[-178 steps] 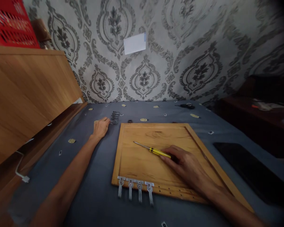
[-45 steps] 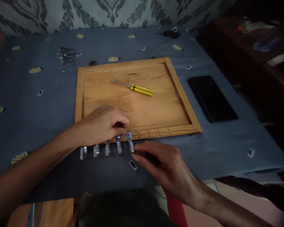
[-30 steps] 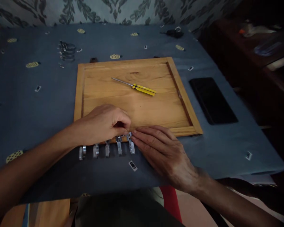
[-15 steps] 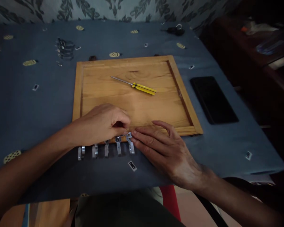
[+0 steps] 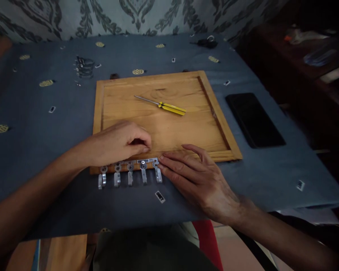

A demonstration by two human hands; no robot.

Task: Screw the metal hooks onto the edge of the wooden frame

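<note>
A silver metal hook rail [image 5: 130, 165] with several hooks lies along the near edge of a framed wooden board [image 5: 220, 116]. The hooks hang over the edge towards me. One bright cross-slot screw [image 5: 143, 162] shows in the rail near its right end. Just above the rail, my left hand [image 5: 118, 141] is closed with thumb and fingertips together; whatever they may pinch is hidden. My right hand [image 5: 199, 175] lies with fingers stretched out, the fingertips touching the rail's right end and the board's edge. On the board rests a yellow-handled screwdriver [image 5: 172, 109], its tip pointing left.
Right of the board lies a black phone-like slab [image 5: 254, 120]. Loose metal hooks [image 5: 84, 67] and a few small pieces [image 5: 78, 83] sit at the back left. A dark object with a ring [image 5: 207, 42] is at the back of the blue tablecloth [image 5: 56, 143].
My left hand has lifted slightly up and left from the rail, uncovering the screw head and more of the hooks. My right hand keeps its place. The view has tilted a little.
</note>
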